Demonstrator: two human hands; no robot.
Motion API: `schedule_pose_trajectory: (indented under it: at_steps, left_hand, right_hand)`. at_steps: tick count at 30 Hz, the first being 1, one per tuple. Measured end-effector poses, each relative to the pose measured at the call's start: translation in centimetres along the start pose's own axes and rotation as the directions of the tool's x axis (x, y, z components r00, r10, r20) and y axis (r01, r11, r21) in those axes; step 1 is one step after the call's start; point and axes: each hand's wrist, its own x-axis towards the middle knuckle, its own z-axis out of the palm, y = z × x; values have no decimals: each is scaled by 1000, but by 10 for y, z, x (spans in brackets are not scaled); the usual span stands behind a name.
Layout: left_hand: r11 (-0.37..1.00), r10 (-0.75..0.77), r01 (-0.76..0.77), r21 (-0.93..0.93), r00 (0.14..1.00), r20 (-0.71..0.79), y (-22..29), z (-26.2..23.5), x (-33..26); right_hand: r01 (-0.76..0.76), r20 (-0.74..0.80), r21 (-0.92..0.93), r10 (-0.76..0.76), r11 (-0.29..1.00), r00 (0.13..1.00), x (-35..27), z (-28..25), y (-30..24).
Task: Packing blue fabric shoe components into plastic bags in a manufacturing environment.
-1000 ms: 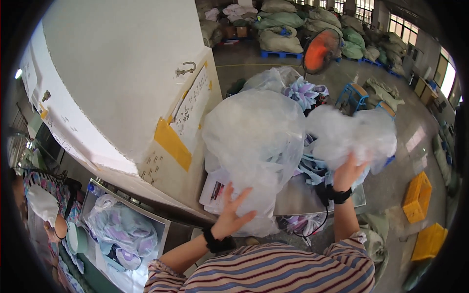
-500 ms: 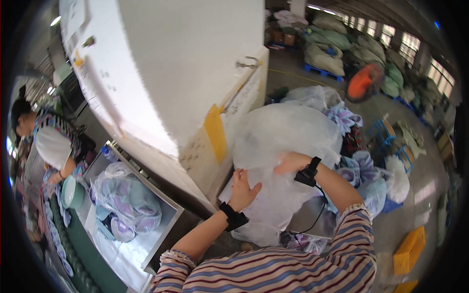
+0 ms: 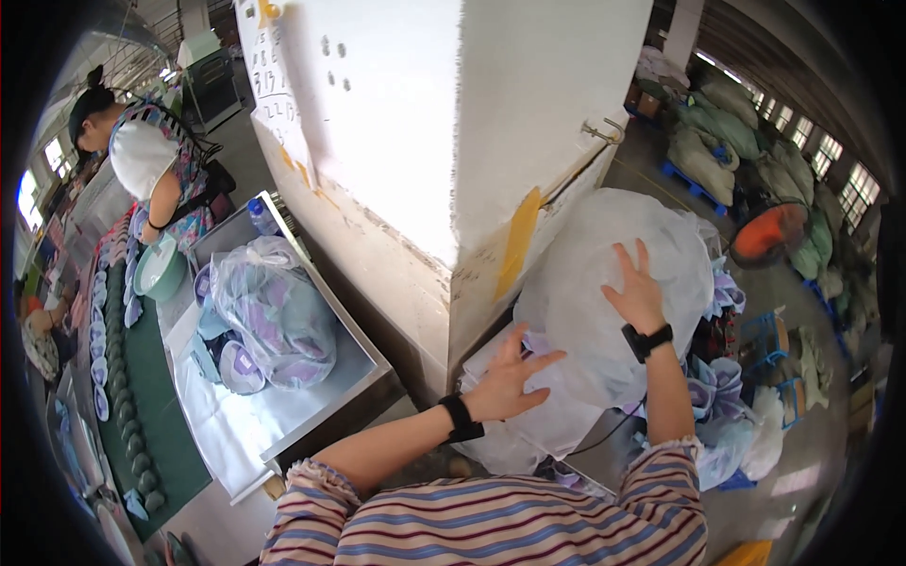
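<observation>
A large, bulging bag of cloudy clear plastic [image 3: 604, 274] stands in front of me, right of a white pillar. My right hand [image 3: 634, 291] is over its upper side with the fingers spread; whether it touches the plastic I cannot tell. Lower and to the left, my left hand [image 3: 510, 382] reaches over loose plastic at the bag's near side, fingers stretched apart and nothing in them. Both wrists wear a black band. What fills the bag shows only as a pale blur.
The pillar's corner [image 3: 453, 311] juts between the bag and a metal tray table [image 3: 368, 377], which bears a clear bag of purple-and-blue fabric pieces [image 3: 278, 316]. At the left, a person [image 3: 146, 160] works beside a green conveyor belt [image 3: 170, 453]. Purple fabric bundles [image 3: 722, 387] lie at the right.
My view has swung left, bringing more of the tray table and the person into sight. The right hand has moved up the bag and its fingers have spread; the left hand's fingers have fanned out.
</observation>
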Motion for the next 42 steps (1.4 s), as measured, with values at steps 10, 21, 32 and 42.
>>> schedule_pose_trajectory:
  at_steps: [10,21,32,42]
  left_hand:
    - [949,74,-92,-301,995,-68,-8,58,13]
    - [969,-8,119,216,890,-455,-12,-194,-101]
    - [261,-682,762,593,580,-445,-207,-348,-181]
    - [673,-320,699,242,570,-757,-189,-342,-187]
  right_hand:
    - [503,223,-78,-477,861,850,-34,51,14]
    - [-30,254,364,-68,931,965,-19,27,31]
    - [-70,18,533,72,844,997,-117,-147,-22]
    - [571,-126,666,-683,479,719,-90,-78,-240]
